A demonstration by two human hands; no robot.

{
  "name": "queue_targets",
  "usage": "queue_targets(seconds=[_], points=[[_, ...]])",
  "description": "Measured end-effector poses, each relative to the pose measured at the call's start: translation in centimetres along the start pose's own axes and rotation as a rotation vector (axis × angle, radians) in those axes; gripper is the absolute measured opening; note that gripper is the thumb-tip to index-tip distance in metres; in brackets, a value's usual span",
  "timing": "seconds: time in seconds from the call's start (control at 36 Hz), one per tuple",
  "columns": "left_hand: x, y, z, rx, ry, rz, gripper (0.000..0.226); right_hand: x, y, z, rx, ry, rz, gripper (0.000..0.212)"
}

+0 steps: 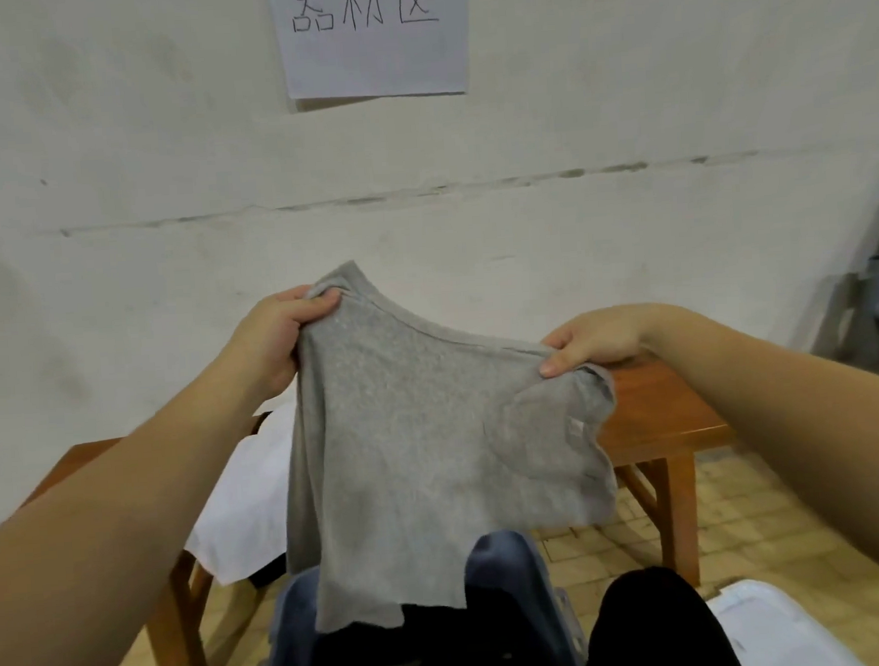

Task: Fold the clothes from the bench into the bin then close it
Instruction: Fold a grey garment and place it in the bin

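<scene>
A grey T-shirt [423, 436] hangs in the air in front of me, stretched between both hands above the wooden bench [658, 412]. My left hand [278, 337] pinches its upper left edge, and my right hand [597, 341] pinches the upper right edge by a sleeve. The shirt's lower part drapes down over a blue bin [514, 585] with dark clothing inside, at the bottom centre. A white garment [247, 504] lies on the bench behind the shirt, partly hidden.
A white lid or container [784, 625] sits at the bottom right on the tiled floor. A white wall with a paper sign [373, 33] stands right behind the bench. Grey metal framework [878, 306] is at the far right.
</scene>
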State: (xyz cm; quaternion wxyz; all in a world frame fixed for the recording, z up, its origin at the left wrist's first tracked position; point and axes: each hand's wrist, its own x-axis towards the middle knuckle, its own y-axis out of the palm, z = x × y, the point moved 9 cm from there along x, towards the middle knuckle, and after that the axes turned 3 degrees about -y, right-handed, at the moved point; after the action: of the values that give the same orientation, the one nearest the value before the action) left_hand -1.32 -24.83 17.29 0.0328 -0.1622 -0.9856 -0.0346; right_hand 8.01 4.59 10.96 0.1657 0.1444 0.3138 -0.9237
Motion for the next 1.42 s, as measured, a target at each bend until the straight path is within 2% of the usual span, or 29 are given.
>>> queue_targets(seconds=[0.17, 0.28, 0.42, 0.47, 0.56, 0.61, 0.69, 0.75, 0.81, 0.86, 1.0, 1.08, 1.14, 1.28, 1.36, 1.42], points=[[-1.3, -1.7, 1.5, 0.005, -0.045, -0.042, 0.013, -0.8, -1.5, 0.8, 0.001, -0.017, -0.029, 0.047], [-2.6, -2.5, 2.8, 0.073, -0.106, -0.073, 0.025, -1.3, -2.2, 2.7, -0.002, -0.053, -0.051, 0.019], [-3.3, -1.8, 2.8, 0.238, -0.024, -0.047, 0.028, -2.1, -2.6, 8.7, -0.227, -0.204, -0.206, 0.015], [-3.1, -0.1, 2.0, 0.293, 0.052, 0.013, 0.040, -2.3, -2.0, 11.7, -0.292, -0.296, -0.292, 0.016], [-2.9, 4.2, 1.5, 0.339, 0.077, 0.189, 0.079, -1.8, 0.1, 15.2, -0.365, -0.389, -0.337, 0.018], [-3.1, 7.1, 1.2, 0.378, 0.069, 0.276, 0.083, -0.9, 1.8, 16.5, -0.378, -0.432, -0.322, 0.025], [-2.9, 8.7, 0.5, 0.388, 0.102, 0.265, 0.049, 0.6, 2.8, 16.4, -0.239, -0.479, -0.319, 0.034], [-2.5, 8.0, 0.5, 0.363, 0.101, 0.219, 0.032, 1.2, 2.9, 15.3, -0.010, -0.531, -0.284, 0.036], [-2.2, 7.5, 1.0, 0.317, 0.077, 0.197, 0.020, 2.0, 3.2, 13.1, 0.236, -0.552, -0.202, 0.034], [-2.2, 7.0, 1.4, 0.246, 0.052, 0.170, 0.014, 3.3, 4.3, 9.9, 0.295, -0.487, -0.126, 0.039], [-2.1, 6.2, 2.3, 0.087, -0.021, 0.143, 0.010, 6.1, 9.8, 1.3, 0.081, -0.183, 0.035, 0.069], [-2.1, 5.8, 2.3, 0.022, -0.045, 0.128, 0.008, 7.3, 13.1, -1.9, 0.146, -0.084, 0.094, 0.053], [-2.2, 5.4, 2.3, 0.015, -0.051, 0.114, 0.008, 7.7, 13.8, -2.7, 0.188, -0.085, 0.049, 0.041], [-2.7, 2.8, 2.0, 0.025, -0.042, 0.050, 0.009, 6.9, 11.5, -1.9, 0.656, -0.163, -0.090, 0.030], [-3.2, 0.8, 1.9, 0.034, -0.043, -0.016, 0.018, 6.4, 8.7, -1.3, 0.855, -0.239, -0.216, 0.047], [-3.4, -0.5, 2.0, 0.053, -0.050, -0.065, 0.021, 6.1, 7.3, -0.2, 0.985, -0.297, -0.244, 0.041]])
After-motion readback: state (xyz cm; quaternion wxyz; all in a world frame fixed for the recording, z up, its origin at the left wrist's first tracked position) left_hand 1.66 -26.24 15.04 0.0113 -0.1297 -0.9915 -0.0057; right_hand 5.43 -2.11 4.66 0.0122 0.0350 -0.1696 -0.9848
